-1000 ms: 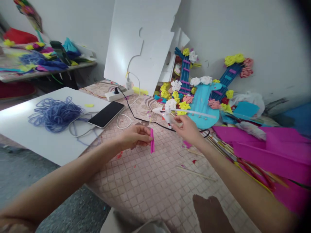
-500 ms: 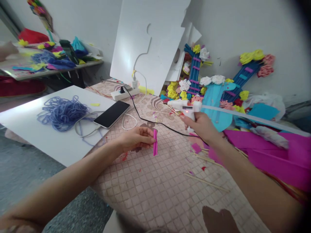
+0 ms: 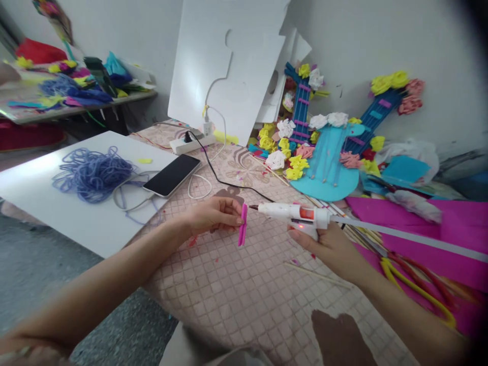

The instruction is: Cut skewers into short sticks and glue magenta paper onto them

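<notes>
My left hand pinches a small folded strip of pink paper, held upright above the patterned mat. My right hand grips a white hot glue gun by its handle; a red light glows on it and a long glue stick sticks out behind. The gun lies level, its nozzle pointing left and almost touching the top of the pink strip. Its black cord runs back to a white power strip.
A black phone and tangled purple cord lie on a white board at left. Blue paper guitars with paper flowers lean at the wall. Magenta paper sheets, thin sticks and yellow-handled scissors lie at right.
My right hand picked the glue gun up from beside the guitars and swung it forward and left, bringing its nozzle to the pink strip. My left hand stayed nearly still.
</notes>
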A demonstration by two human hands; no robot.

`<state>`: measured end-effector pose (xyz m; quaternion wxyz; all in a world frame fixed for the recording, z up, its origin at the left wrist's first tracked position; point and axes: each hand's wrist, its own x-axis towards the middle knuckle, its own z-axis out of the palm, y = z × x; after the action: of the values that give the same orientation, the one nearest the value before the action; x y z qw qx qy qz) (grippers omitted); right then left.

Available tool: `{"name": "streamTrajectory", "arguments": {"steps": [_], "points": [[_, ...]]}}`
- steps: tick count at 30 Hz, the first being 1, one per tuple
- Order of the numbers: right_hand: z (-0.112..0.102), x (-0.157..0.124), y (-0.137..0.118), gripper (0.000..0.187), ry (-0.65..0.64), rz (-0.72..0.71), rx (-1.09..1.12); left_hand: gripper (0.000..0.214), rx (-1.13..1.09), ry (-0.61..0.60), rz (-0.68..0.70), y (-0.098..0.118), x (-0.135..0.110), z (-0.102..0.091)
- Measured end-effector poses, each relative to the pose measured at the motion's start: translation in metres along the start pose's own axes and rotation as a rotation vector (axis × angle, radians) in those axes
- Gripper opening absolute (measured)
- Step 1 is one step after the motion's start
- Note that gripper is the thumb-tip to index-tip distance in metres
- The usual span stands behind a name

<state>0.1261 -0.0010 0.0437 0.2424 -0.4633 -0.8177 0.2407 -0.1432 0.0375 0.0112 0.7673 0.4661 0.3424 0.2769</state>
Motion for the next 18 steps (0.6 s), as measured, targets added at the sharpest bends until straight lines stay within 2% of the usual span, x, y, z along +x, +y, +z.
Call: {"name": "streamTrajectory", "arguments": {"steps": [4,12,18], "points": [[0.0044,-0.0008,0.0005,0.03,-0.033,0.042,0.01,0.018,0.027,-0.003,-0.008,0.0008,-0.0005,0.0004],[0.0075,0.0014,0.004,0.025,-0.019,0.005,0.021,0.018,0.032,-0.007,-0.033,0.0001,-0.001,-0.0008],[0.0068,0.0007,0.0038,0.025,-0.055,-0.008,0.011,0.018,0.032,-0.009,-0.038,0.0016,-0.0021,-0.0008]]}}
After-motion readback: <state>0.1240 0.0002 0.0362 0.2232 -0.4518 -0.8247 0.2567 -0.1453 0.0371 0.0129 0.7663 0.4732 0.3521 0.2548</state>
